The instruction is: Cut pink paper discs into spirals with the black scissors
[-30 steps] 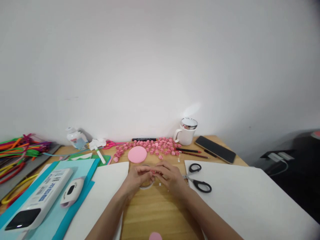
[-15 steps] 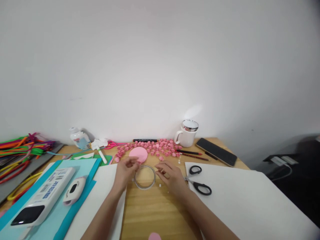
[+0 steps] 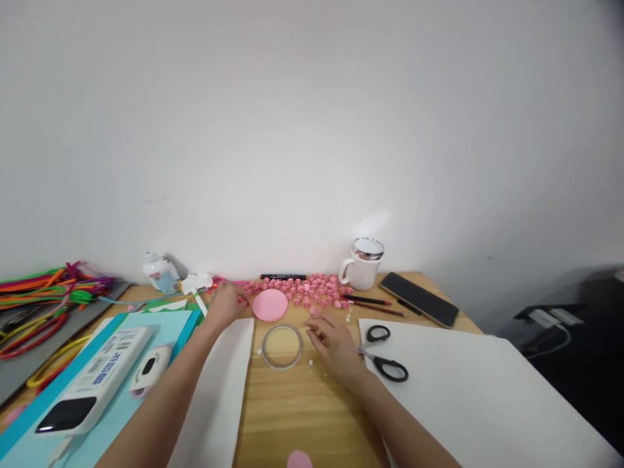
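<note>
My left hand is at the left end of a spread of small pink rolled pieces. Its fingers are bent together over the pieces, and what they pinch, if anything, I cannot make out. Just right of it lies a flat pink disc. My right hand hovers beside a thin roll of tape, fingers curled, with a gap between thumb and forefinger and nothing visible in it. Tiny pale squares dot the wood around the tape. Black-handled scissors lie right of my right hand.
A white mug, pencils and a phone are at the back right. White sheets cover the right side. Leftward are a white device, a bottle and colourful pipe cleaners.
My left hand has moved left, from the pink disc's front edge to the left end of the pink pieces, uncovering the disc. My right hand has stayed almost in place.
</note>
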`<state>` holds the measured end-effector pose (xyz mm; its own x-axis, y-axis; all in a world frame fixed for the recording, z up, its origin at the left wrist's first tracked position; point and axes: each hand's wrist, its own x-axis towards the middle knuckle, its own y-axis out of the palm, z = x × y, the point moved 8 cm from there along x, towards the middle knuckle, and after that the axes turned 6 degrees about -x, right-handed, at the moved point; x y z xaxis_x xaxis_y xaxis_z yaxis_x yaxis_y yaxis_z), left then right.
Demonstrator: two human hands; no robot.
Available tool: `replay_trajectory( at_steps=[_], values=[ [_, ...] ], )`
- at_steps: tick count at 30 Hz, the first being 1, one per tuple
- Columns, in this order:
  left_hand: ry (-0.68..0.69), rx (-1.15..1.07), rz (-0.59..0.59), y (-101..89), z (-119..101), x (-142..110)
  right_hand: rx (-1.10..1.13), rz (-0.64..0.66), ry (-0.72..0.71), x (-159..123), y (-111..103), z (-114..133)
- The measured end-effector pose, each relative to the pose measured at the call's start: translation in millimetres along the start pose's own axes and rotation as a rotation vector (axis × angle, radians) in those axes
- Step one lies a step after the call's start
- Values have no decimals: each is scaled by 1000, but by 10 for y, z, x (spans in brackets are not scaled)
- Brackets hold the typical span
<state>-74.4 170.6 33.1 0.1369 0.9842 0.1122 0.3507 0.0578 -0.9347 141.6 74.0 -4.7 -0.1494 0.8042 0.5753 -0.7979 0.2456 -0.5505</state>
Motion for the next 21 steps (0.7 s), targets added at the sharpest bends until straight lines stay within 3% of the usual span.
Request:
replay_trajectory(
  at_steps=[8, 13, 16, 21],
  values=[
    [28, 134, -33, -16, -18, 18, -13, -43, 15, 11, -34, -40],
    [63, 105, -120, -51, -79, -8, -7, -207, 154, 10, -207, -160],
    [161, 43, -45, 105, -214, -55, 10, -215, 184, 4, -210, -184],
    [268, -8, 140, 459, -414, -188, 2, -173, 77, 36, -187, -100]
  ],
)
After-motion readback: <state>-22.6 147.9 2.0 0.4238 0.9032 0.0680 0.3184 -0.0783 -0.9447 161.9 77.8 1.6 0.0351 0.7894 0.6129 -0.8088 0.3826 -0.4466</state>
